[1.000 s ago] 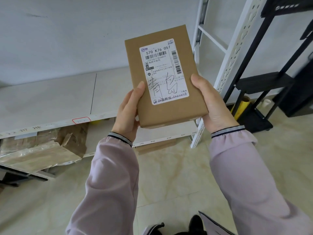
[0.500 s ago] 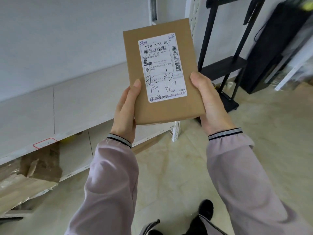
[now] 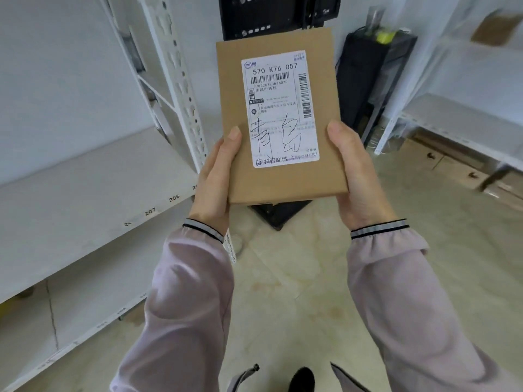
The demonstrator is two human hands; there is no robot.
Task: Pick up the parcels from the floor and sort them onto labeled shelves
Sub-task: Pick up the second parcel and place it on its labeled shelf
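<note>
The shelves (image 3: 93,193) have slid left as we turn; both hands, left (image 3: 216,182) and right (image 3: 358,176), grip the parcel (image 3: 280,117), still seeking its shelf.

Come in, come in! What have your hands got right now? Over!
Left hand and right hand both gripping one brown parcel, label facing up. Held in the air, not on a shelf yet. Nothing in the way. Over.

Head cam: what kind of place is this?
Likely a parcel sorting or storage room: white metal shelving with number tags like 206 and 207, a labeled cardboard parcel held in both hands, more boxes under the right shelf.
</note>
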